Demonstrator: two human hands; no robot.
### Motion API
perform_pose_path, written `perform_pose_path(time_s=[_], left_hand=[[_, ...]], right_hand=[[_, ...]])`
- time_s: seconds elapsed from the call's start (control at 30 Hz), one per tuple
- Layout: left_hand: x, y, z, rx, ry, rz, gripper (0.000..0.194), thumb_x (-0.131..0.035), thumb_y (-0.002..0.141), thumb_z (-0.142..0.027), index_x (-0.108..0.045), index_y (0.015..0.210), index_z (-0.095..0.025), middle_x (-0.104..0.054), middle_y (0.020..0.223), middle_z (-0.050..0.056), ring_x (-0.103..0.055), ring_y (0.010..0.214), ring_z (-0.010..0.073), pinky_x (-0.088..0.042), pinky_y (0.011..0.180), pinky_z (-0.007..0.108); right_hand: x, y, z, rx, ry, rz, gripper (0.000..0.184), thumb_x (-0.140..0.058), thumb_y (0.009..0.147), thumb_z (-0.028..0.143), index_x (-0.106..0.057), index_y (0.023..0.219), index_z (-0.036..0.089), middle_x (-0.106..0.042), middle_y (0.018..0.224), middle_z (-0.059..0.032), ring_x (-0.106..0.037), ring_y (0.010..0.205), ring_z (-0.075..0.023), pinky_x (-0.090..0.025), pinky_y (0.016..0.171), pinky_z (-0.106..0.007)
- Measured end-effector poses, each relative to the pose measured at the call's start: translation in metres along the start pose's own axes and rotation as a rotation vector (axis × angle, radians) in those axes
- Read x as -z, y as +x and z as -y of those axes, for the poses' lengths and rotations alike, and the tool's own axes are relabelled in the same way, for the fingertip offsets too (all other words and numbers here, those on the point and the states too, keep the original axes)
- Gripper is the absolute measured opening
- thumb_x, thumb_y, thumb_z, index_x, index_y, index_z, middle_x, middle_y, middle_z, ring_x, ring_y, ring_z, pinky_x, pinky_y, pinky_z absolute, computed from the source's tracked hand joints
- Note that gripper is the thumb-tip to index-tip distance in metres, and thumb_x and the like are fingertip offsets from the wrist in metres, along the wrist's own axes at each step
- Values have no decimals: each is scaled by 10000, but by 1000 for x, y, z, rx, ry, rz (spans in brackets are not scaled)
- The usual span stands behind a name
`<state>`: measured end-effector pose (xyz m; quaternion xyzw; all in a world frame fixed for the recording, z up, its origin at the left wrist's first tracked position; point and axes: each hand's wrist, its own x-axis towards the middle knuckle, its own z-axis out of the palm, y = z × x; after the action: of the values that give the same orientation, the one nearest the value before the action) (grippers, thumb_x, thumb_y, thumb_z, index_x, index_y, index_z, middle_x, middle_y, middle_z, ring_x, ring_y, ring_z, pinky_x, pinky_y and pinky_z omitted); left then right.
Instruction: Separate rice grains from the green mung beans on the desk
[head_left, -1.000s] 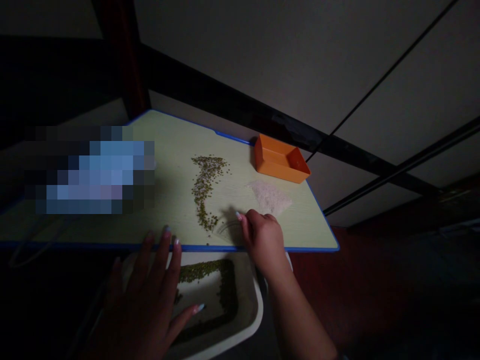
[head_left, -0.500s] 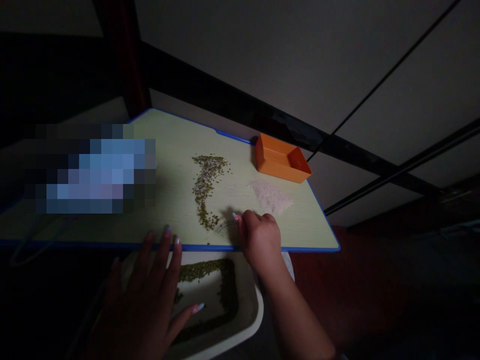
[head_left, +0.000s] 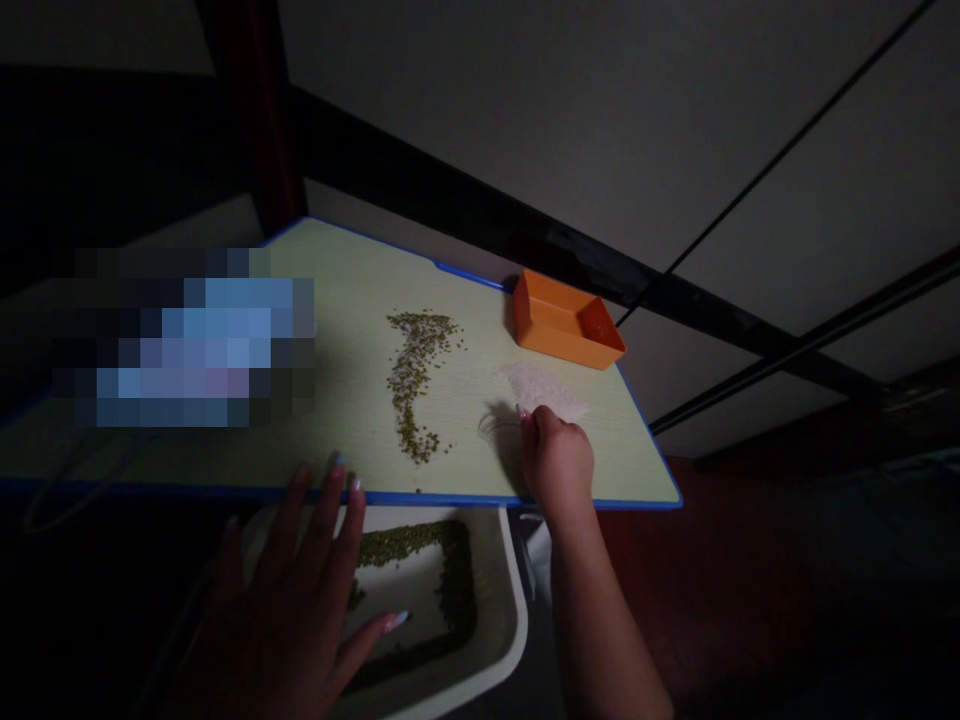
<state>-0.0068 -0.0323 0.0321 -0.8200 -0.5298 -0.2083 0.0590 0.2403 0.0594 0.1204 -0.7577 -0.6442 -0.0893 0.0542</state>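
My right hand (head_left: 559,460) is closed round a small tool with thin, curved, wire-like lines (head_left: 499,424) at its end. Its exact kind is hard to make out in the dim light. The tool's end lies on the board, left of a pile of white grains (head_left: 541,388). Further left is a curved strip of small green beans (head_left: 409,385) mixed with white grains. My left hand (head_left: 292,600) is spread open, its fingertips at the board's near edge, above a white basin (head_left: 517,600) that holds more green beans (head_left: 454,570).
An orange box (head_left: 566,340) stands at the back right of the pale, blue-edged board (head_left: 345,270). A blurred-out bluish item (head_left: 202,350) is at the left, with a thin cord (head_left: 75,500) near it. Dark-framed panels (head_left: 600,130) rise behind the board.
My right hand has moved right with the thin tool, away from the bean strip and nearer the white grains. My left hand stays where it was.
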Motion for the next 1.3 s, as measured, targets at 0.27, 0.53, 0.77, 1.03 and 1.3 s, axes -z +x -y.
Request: perform_pose_path(time_s=[0.27,0.53,0.77,1.03,1.3], left_hand=[[-3,-2,2,3,-14,-9,878,-421,978,-427,22,1670,-116,-152,1767,247,4,1649,419,-48,1251,779],[-2,-2,3,-2,-12,0,913,-461,958,-404,38,1669,-124,-138,1770,242,-11,1648,423,-61,1245,790],[-5,-2,4,6,-58,-25,916,-488,942,-380,17,1676,-165,-169,1772,216,-52,1647,418,-55,1256,773],[-5,1,-2,43,-81,-88,799,-374,996,-393,-23,1679,-172,-238,1753,224,-112,1640,423,-88,1250,776],[-5,0,-3,49,-55,-57,853,-417,967,-377,6,1676,-163,-242,1748,237,-117,1634,443,-107,1245,784]], right_hand=[[5,-7,18,152,124,83,292,-491,1072,284,-699,896,178,-768,771,-85,-670,677,-188,-271,626,-291],[7,-6,21,116,47,105,287,-503,1078,310,-696,914,176,-784,808,-99,-690,713,-194,-274,649,-295],[5,0,16,38,-12,109,326,-436,1102,297,-700,952,179,-803,866,-116,-734,769,-217,-305,659,-303],[1,14,7,-100,-102,52,332,-412,1105,294,-700,994,172,-800,873,-135,-754,782,-231,-374,682,-292],[15,23,12,53,-45,89,371,-384,1114,368,-693,1027,182,-802,934,-150,-758,812,-251,-412,664,-300]])
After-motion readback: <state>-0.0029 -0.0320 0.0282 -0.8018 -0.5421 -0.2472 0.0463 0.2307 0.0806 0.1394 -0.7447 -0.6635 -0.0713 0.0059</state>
